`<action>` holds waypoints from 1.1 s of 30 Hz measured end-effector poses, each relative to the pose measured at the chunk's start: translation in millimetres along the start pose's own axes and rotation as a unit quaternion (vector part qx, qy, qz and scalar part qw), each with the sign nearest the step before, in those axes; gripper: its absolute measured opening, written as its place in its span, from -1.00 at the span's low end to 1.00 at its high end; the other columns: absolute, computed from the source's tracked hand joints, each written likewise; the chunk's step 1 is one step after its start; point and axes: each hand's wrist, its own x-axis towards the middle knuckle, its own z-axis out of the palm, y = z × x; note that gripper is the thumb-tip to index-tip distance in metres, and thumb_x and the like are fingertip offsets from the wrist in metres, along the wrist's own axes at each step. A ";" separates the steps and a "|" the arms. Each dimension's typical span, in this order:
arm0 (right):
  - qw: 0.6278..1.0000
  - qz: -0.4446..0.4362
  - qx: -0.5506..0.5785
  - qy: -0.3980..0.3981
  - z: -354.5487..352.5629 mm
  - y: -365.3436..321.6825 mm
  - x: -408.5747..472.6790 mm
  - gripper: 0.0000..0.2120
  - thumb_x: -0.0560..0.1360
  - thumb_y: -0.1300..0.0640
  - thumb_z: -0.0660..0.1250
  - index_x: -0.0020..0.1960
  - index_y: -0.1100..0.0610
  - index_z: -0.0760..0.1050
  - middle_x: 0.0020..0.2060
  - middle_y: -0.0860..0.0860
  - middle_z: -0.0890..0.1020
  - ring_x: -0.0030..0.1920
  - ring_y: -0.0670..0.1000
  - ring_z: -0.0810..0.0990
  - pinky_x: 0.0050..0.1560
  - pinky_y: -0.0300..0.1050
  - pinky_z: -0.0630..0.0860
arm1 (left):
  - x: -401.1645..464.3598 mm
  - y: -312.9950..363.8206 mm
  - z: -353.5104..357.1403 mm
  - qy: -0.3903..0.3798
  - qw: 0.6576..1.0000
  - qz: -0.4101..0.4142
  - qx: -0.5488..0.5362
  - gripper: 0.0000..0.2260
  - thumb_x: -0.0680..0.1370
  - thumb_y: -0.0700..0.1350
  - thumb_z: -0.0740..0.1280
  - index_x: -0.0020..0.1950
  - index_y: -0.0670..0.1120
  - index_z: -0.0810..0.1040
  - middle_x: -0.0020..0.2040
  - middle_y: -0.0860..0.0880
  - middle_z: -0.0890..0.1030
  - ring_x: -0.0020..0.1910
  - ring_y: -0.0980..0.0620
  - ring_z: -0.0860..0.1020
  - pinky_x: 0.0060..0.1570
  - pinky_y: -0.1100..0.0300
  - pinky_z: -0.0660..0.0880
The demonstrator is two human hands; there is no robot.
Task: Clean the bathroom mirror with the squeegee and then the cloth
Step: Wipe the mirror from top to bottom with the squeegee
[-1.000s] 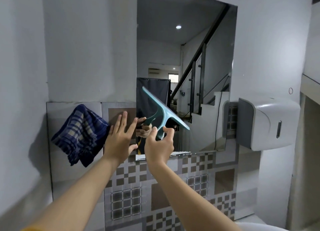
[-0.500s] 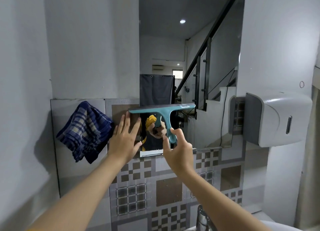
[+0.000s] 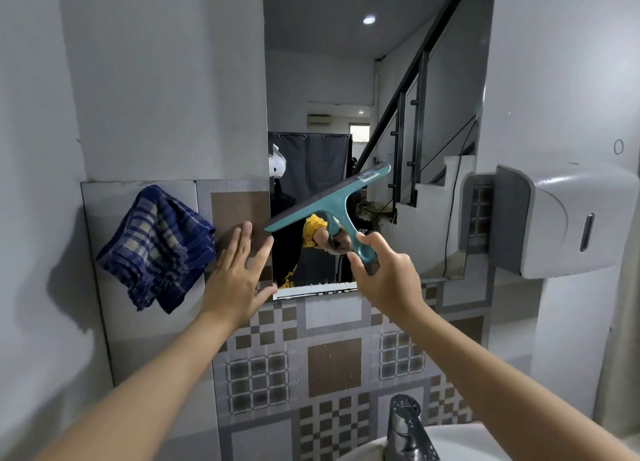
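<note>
A tall frameless mirror [image 3: 374,90] hangs on the wall straight ahead. My right hand [image 3: 388,284] grips the handle of a teal squeegee [image 3: 332,201]. Its blade lies against the lower left of the glass, tilted with the right end higher. My left hand [image 3: 239,273] rests flat with fingers spread on the tiled wall, just beside the mirror's lower left corner. A blue checked cloth [image 3: 159,249] hangs on the wall to the left of that hand, untouched.
A white paper dispenser [image 3: 561,221] juts from the wall right of the mirror. A chrome tap [image 3: 405,426] and a white basin rim [image 3: 460,440] sit below my right arm. Patterned tiles [image 3: 332,360] cover the wall under the mirror.
The squeegee blade has swung from tilted right-end-down, through level, to right-end-up. My right hand moved right and a little down. My left hand stayed near the mirror's left edge.
</note>
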 end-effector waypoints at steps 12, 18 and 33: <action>0.998 -0.052 -0.033 0.001 -11.2 35.4 8.0 -0.69 0.44 0.10 0.46 0.14 0.16 0.53 -0.42 -0.15 0.41 -0.60 -0.08 0.27 -0.53 -0.32 0.26 | -1.3 -0.3 0.6 -0.002 1.000 -0.001 0.008 -0.13 0.33 0.15 0.47 0.50 -0.03 0.10 0.52 -0.22 -0.02 0.48 -0.20 -0.01 0.31 -0.09 0.15; 0.996 -0.076 -0.051 -0.020 -22.4 57.8 10.2 -0.68 0.43 0.10 0.47 0.15 0.13 0.52 -0.40 -0.12 0.46 -0.59 -0.13 0.25 -0.51 -0.36 0.22 | -1.4 -1.3 0.5 -0.006 1.000 -0.005 0.008 -0.13 0.35 0.18 0.44 0.51 0.01 0.05 0.53 -0.18 -0.07 0.49 -0.16 -0.08 0.26 -0.19 0.28; 0.993 -0.020 -0.113 -0.042 -91.0 160.1 -16.9 -0.69 0.41 0.11 0.48 0.12 0.07 0.51 -0.31 0.05 0.65 -0.51 0.09 0.54 -0.54 -0.07 0.54 | -0.4 -4.1 6.0 0.011 1.000 0.008 0.004 -0.12 0.31 0.14 0.48 0.50 -0.02 0.10 0.52 -0.21 -0.03 0.49 -0.18 -0.04 0.16 -0.24 0.40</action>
